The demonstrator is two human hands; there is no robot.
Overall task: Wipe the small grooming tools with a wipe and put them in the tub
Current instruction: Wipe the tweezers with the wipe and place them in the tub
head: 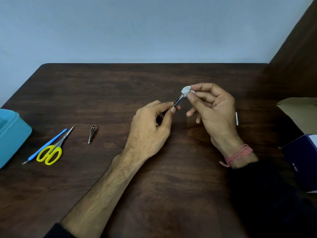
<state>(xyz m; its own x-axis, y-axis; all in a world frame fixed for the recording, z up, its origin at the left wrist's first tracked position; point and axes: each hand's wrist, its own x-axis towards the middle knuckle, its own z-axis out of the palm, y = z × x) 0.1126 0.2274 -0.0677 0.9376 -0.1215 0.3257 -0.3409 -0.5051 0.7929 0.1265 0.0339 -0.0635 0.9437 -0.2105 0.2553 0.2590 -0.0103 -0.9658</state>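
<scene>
My left hand (151, 127) pinches the lower end of a small dark metal tool (178, 100), perhaps tweezers, above the table. My right hand (212, 110) presses a small white wipe (185, 90) around the tool's upper tip between thumb and fingers. On the left of the table lie a metal nail clipper (92, 134), yellow-handled scissors (53, 150) and a thin blue-handled pick (46, 146). The blue plastic tub (12, 134) stands at the left edge, partly cut off.
A dark wooden table (154, 177) stands against a pale wall. A dark blue box (301, 160) and a beige carton flap (300, 103) sit at the right edge. A small white strip (236, 118) lies behind my right hand.
</scene>
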